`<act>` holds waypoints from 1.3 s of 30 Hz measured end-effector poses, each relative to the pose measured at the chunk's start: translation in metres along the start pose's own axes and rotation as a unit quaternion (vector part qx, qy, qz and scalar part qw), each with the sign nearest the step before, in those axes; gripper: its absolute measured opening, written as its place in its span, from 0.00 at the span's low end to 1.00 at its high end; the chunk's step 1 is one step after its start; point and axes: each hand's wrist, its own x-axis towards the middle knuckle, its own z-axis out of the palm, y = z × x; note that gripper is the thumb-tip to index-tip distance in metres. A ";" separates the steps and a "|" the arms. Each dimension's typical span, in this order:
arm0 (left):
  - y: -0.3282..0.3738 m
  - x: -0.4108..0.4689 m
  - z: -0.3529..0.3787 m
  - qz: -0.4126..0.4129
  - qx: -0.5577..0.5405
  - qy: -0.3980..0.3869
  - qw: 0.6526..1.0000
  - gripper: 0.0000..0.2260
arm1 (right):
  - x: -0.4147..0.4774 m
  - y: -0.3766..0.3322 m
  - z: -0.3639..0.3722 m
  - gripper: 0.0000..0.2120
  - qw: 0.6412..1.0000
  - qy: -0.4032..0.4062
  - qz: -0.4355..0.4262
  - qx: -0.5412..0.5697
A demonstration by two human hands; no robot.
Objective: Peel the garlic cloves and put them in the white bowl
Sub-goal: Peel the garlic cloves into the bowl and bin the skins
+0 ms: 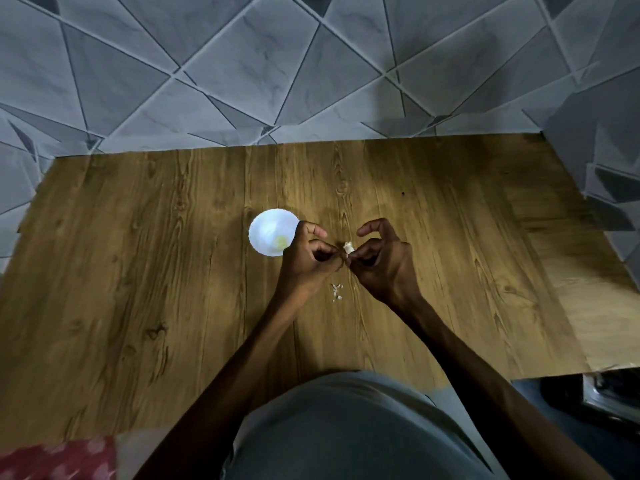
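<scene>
I see the left hand (308, 261) and right hand (382, 263) both pinching one garlic clove (348, 248) just right of the bowl (266, 226): short drop, I reckon. The skin scraps (336, 292) lie outside the bowl.

A small pale garlic clove (348, 248), pinched between left hand (308, 258) and right hand (384, 261), sits just right of a round white bowl (266, 225) holding 1 yellowish peeled clove (281, 242).
</scene>
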 end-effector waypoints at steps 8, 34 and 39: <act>0.001 -0.001 -0.001 -0.002 0.029 0.009 1.000 0.19 | 0.000 -0.001 0.003 0.22 1.000 -0.009 -0.008 -0.018; -0.001 -0.003 0.000 0.012 0.031 0.000 0.999 0.19 | -0.003 -0.002 -0.001 0.19 0.999 -0.011 -0.023 -0.022; -0.005 -0.001 0.001 0.014 0.040 0.005 0.999 0.18 | -0.001 0.000 0.001 0.20 0.999 -0.016 -0.039 -0.034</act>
